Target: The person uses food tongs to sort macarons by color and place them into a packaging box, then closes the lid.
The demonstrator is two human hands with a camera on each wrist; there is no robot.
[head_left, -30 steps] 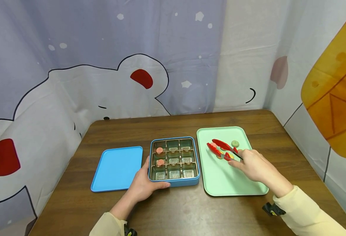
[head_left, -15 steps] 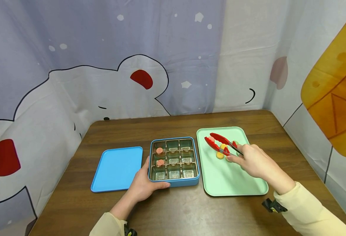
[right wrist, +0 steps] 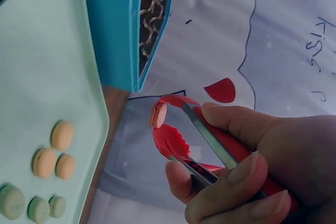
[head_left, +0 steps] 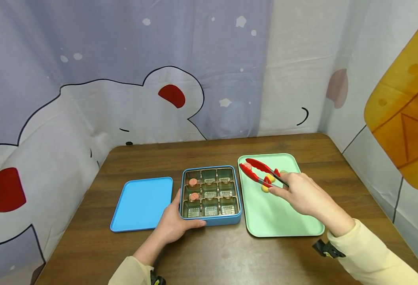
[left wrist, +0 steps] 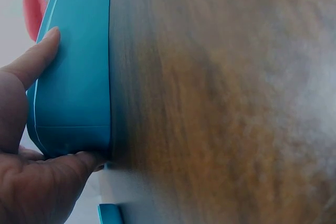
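Note:
My left hand (head_left: 173, 223) grips the near left corner of a blue box (left wrist: 76, 77), thumb along its front side. Inside is a gold divided insert (head_left: 210, 200); pink macarons (head_left: 193, 196) show in its left column, at the back and middle compartments. My right hand (head_left: 310, 200) holds red-headed tongs (right wrist: 170, 140). Between the tong tips sits a pink macaron (right wrist: 158, 115), raised above the back left part of a pale green tray (head_left: 276, 219). Three yellow macarons (right wrist: 63, 135) and three green ones (right wrist: 11, 201) lie on that tray.
Left of the box lies a flat blue lid (head_left: 142, 204). The tray stands close to the box's right side, all on a wooden table (head_left: 216, 253). A patterned curtain (head_left: 209, 51) hangs behind the table's back edge.
My right hand has moved the tongs left and slightly back, carrying the pink macaron up and toward the tray's left edge. The left hand and box have stayed put.

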